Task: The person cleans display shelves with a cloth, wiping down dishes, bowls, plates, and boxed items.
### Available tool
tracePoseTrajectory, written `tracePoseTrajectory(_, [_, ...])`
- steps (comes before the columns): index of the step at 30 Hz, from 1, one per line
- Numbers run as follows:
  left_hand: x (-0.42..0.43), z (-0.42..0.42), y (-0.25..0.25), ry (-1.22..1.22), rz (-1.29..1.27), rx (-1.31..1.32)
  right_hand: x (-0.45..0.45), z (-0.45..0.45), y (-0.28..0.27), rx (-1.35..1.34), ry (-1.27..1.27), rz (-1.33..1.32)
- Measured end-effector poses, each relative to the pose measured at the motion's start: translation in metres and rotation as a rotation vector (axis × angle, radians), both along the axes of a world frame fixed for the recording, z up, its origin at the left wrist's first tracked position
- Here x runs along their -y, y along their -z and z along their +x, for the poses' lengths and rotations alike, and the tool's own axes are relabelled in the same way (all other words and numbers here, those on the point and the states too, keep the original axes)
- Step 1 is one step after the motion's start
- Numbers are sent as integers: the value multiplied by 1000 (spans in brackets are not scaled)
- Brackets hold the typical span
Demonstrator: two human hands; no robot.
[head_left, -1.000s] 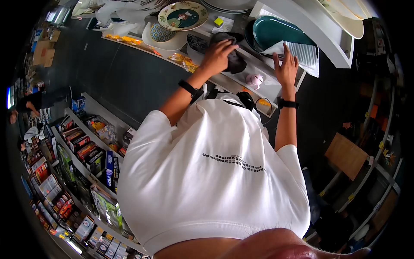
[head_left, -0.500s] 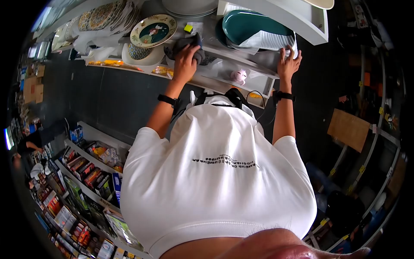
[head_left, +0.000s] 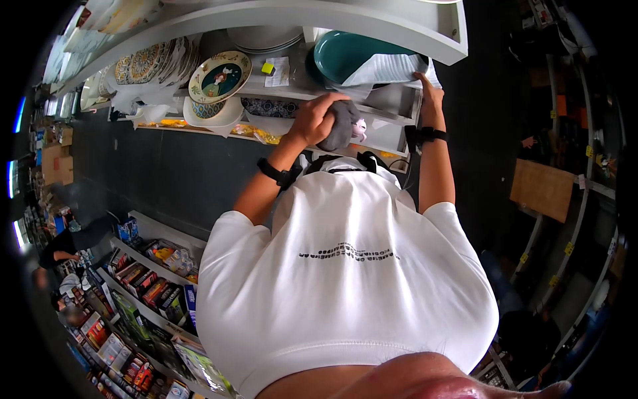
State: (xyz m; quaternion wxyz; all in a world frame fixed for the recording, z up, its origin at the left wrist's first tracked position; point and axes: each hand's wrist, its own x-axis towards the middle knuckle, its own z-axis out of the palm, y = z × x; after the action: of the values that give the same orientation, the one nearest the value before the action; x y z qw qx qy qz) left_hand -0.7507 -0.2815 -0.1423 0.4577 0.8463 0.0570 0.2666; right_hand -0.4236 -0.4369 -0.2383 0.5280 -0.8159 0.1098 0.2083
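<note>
My left hand (head_left: 315,121) is closed around a bunched grey cloth (head_left: 343,126), held over the front of the shelf. Partly behind the cloth is a small pink-and-white figure (head_left: 359,130). At the right end of the shelf, my right hand (head_left: 430,94) grips the edge of a white ribbed packing sheet (head_left: 385,69). That sheet lies over part of a dark green oval dish (head_left: 355,54). A dark patterned dish (head_left: 269,108) sits left of my left hand. Beyond it are a yellow block (head_left: 268,68) and a printed paper (head_left: 278,73).
A decorated plate (head_left: 220,78) leans above a white bowl (head_left: 212,114). Stacked patterned plates (head_left: 147,63) stand farther left. An upper white shelf (head_left: 399,25) overhangs the dishes. Shelves of boxed goods (head_left: 143,272) are at lower left, where another person (head_left: 73,243) is. Metal racking (head_left: 571,246) stands right.
My left hand has lifted the grey cloth and carried it right and towards me, uncovering the patterned dish. My right hand's spread fingers have closed on the sheet's edge. The view has shifted.
</note>
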Motion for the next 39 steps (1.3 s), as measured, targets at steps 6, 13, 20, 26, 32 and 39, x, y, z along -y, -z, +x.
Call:
tracePoseTrajectory(6, [17,77,-12,82,33,-269,-6,-9,2,52,33,264])
tracePoseTrajectory(13, [27,118,21,-54,441,-457,1,-6,11,549,-272,155])
tracePoseTrajectory(20, [30,135,20,-82,440,-621,7,-40,-14,966,-590,-327])
tracePoseTrajectory(26, [35,140,11,-53,361,-558,13,-30,-34,858,-753,-446])
tracePoseTrajectory(32, [56,193,12,264,115,53,7,47,30,689,-1030,429])
tracePoseTrajectory(39, [56,206,37,140,95,-155,10,68,1,275,-956,324])
